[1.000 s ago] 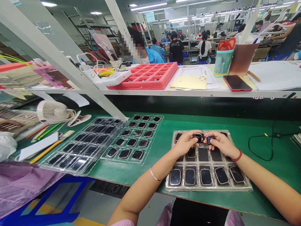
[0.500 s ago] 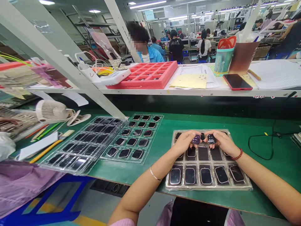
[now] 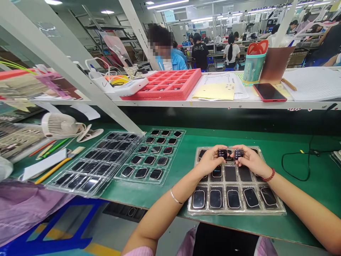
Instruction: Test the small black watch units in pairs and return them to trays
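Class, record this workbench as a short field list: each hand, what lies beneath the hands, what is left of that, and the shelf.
Left hand: holds a small watch-like device, screen lit
Right hand: holds a second device, screen lit
Beneath: tray of similar devices
Left of tray: clear trays, white fan
Shelf: red foam tray, phone

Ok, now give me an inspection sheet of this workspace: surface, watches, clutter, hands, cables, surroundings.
Surface: green bench top, clear trays at left.
Watches: left-held watch and right-held watch, screens lit; more watches in the grey tray.
Clutter: white fan, paintbrush, far left.
Hands: left hand and right hand, each gripping one watch above the tray.
Cables: black cable, looped right of the tray.
Surroundings: white shelf with red foam tray behind; people beyond.
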`<control>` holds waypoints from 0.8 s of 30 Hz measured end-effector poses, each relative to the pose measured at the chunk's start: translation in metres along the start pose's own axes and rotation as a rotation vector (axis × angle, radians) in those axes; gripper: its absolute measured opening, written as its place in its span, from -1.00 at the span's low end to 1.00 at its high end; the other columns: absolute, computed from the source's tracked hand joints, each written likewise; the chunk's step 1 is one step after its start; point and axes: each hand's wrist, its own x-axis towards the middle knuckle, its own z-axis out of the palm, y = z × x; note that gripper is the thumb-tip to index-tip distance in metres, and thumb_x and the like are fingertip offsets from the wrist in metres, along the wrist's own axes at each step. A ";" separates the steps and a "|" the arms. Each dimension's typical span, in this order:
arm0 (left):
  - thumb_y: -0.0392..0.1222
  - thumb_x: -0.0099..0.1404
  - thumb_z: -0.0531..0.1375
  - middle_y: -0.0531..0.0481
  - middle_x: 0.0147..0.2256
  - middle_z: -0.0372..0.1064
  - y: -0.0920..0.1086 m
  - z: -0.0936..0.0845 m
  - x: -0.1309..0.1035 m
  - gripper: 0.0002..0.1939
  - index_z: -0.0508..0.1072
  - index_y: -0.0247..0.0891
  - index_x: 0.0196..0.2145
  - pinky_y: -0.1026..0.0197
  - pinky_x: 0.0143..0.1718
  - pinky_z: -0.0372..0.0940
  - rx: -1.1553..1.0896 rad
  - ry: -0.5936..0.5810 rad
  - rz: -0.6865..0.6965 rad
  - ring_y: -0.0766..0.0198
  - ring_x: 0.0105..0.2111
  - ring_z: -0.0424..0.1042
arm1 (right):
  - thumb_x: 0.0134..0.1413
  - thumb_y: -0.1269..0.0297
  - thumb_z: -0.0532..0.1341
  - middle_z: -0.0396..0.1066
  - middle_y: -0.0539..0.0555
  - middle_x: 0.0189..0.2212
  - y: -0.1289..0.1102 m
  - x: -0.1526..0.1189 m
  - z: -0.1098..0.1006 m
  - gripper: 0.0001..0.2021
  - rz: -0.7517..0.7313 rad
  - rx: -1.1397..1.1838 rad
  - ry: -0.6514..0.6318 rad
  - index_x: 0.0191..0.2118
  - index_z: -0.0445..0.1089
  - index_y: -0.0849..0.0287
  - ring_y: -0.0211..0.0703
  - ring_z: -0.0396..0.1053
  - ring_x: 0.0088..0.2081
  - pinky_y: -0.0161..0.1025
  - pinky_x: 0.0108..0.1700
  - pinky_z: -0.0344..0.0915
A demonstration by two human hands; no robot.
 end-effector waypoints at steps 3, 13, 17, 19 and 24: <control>-0.41 0.06 0.16 -0.09 -0.20 0.43 -0.001 0.000 0.000 -0.56 0.34 -0.28 -0.06 0.17 -0.15 0.32 0.009 -0.007 0.010 0.29 -0.28 0.43 | 0.01 0.43 0.16 0.41 0.11 -0.16 -0.001 -0.001 0.002 -0.59 0.001 -0.032 -0.012 0.03 0.24 0.12 -0.26 0.39 -0.39 -0.25 -0.36 0.36; -0.20 0.19 0.15 -0.09 -0.30 0.41 0.006 0.001 -0.003 -0.74 0.39 -0.31 -0.15 0.22 -0.31 0.35 0.004 -0.016 -0.022 0.26 -0.31 0.41 | 0.16 0.25 0.12 0.47 0.11 -0.27 0.001 -0.001 -0.002 -0.72 0.002 -0.025 -0.016 -0.03 0.32 0.17 -0.25 0.40 -0.46 -0.25 -0.42 0.36; -0.18 0.19 0.17 -0.10 -0.28 0.39 0.006 0.002 -0.003 -0.75 0.40 -0.32 -0.17 0.24 -0.35 0.34 0.005 -0.041 0.000 0.27 -0.32 0.39 | 0.16 0.25 0.13 0.47 0.10 -0.26 0.002 0.000 -0.003 -0.74 0.004 -0.023 -0.030 -0.05 0.33 0.17 -0.26 0.40 -0.46 -0.27 -0.42 0.35; -0.17 0.19 0.17 -0.11 -0.27 0.39 0.005 0.002 -0.002 -0.75 0.40 -0.33 -0.17 0.23 -0.36 0.35 0.006 -0.046 0.007 0.26 -0.30 0.39 | 0.17 0.26 0.12 0.47 0.09 -0.26 0.002 0.000 -0.003 -0.75 0.004 -0.019 -0.037 -0.05 0.34 0.17 -0.27 0.40 -0.45 -0.27 -0.41 0.35; -0.18 0.19 0.17 -0.10 -0.30 0.39 0.003 0.001 -0.002 -0.73 0.40 -0.33 -0.16 0.23 -0.36 0.34 0.019 -0.042 0.006 0.27 -0.32 0.38 | 0.18 0.26 0.12 0.47 0.10 -0.25 0.001 -0.001 -0.002 -0.76 -0.004 -0.019 -0.047 -0.06 0.34 0.17 -0.26 0.41 -0.45 -0.27 -0.40 0.35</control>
